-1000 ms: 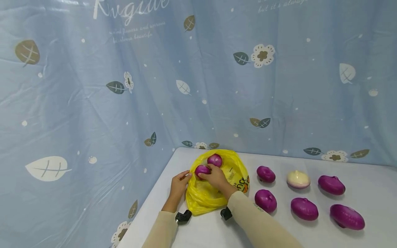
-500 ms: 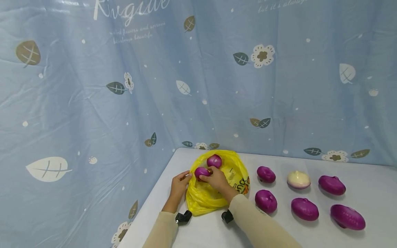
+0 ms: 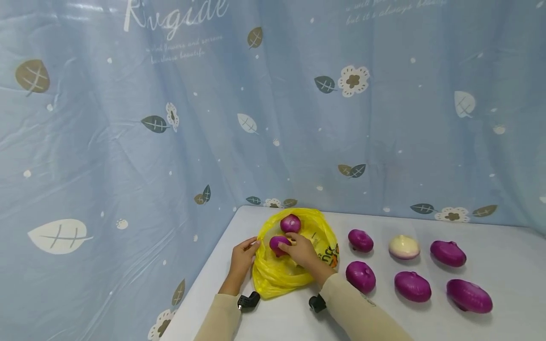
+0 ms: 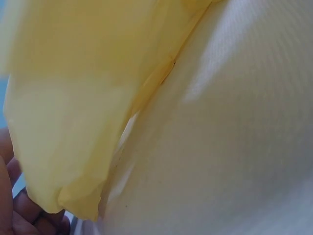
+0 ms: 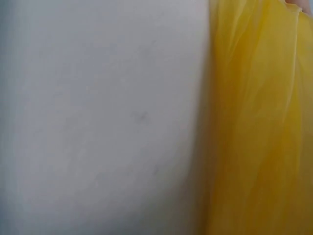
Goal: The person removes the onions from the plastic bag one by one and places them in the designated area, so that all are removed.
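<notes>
**Onion held inside a yellow bag at the desk's corner**

Blue curtain (image 3: 128, 156), printed with leaves and flowers, fills the top and left of the head view; a white desk (image 3: 503, 265) takes the lower right. Near the desk's far left corner, low and centre in the frame, lies a yellow plastic bag (image 3: 277, 277) with its mouth open.

At the bag's left edge, the left hand (image 3: 241, 258) has its grip pinched on the rim of the plastic; the left wrist view shows little but yellow film close up, with fingertips (image 4: 19, 215) at its lower left corner. The right hand (image 3: 304, 250) reaches into the bag from the right, its grip curled over a purple onion (image 3: 278, 243) that sits inside the opening; whether this onion rests on the bag or is lifted clear is hard to tell from here. A second purple onion (image 3: 290, 223) lies just above it in the frame, also inside the bag.

Right of the bag, six more onions are set out on the desk in two rows. Upper row: a purple one (image 3: 360, 240), a white one (image 3: 404, 246), another purple (image 3: 448, 253). Lower row: three purple (image 3: 360, 276) (image 3: 412, 286) (image 3: 469, 295).
</notes>
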The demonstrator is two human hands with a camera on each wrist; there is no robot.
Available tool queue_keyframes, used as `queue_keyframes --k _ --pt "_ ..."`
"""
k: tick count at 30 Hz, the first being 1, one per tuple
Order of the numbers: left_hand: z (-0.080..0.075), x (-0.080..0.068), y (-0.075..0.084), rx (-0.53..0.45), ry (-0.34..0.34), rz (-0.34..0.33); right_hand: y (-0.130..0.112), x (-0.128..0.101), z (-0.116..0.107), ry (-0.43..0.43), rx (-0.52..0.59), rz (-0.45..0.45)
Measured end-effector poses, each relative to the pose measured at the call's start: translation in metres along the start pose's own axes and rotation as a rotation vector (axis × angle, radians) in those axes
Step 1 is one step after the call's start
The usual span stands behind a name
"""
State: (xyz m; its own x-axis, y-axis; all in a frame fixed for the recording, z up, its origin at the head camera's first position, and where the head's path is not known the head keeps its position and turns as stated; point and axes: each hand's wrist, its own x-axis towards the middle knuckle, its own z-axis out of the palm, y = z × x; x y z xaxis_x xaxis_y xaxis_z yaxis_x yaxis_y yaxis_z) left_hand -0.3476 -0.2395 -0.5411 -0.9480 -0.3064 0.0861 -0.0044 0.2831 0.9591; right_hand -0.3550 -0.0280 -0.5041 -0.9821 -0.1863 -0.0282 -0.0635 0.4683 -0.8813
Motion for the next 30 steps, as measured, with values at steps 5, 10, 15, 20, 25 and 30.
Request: queue_keyframes --k 5,10,15,20,25,30 --pt "-0.002 0.0 -0.002 0.009 0.004 -0.001 0.004 -0.003 -0.002 -0.076 -0.036 -0.057" --pt "-0.002 -0.001 -0.001 0.026 0.016 -0.012 0.007 -0.001 0.003 -0.084 -0.045 -0.09" --pt "0.001 -0.001 0.001 0.009 0.007 -0.004 0.004 0.002 0.01 -0.075 -0.029 -0.085" --pt "0.001 -0.003 0.002 -0.01 -0.007 0.016 0.005 0.005 0.016 -0.075 -0.059 -0.079" --pt "0.003 -0.004 0.002 -0.015 -0.012 0.014 0.005 0.001 0.012 -0.066 -0.041 -0.062" --pt "0.0 0.0 -0.001 -0.009 -0.009 0.02 0.004 -0.003 0.007 -0.071 0.0 -0.041"
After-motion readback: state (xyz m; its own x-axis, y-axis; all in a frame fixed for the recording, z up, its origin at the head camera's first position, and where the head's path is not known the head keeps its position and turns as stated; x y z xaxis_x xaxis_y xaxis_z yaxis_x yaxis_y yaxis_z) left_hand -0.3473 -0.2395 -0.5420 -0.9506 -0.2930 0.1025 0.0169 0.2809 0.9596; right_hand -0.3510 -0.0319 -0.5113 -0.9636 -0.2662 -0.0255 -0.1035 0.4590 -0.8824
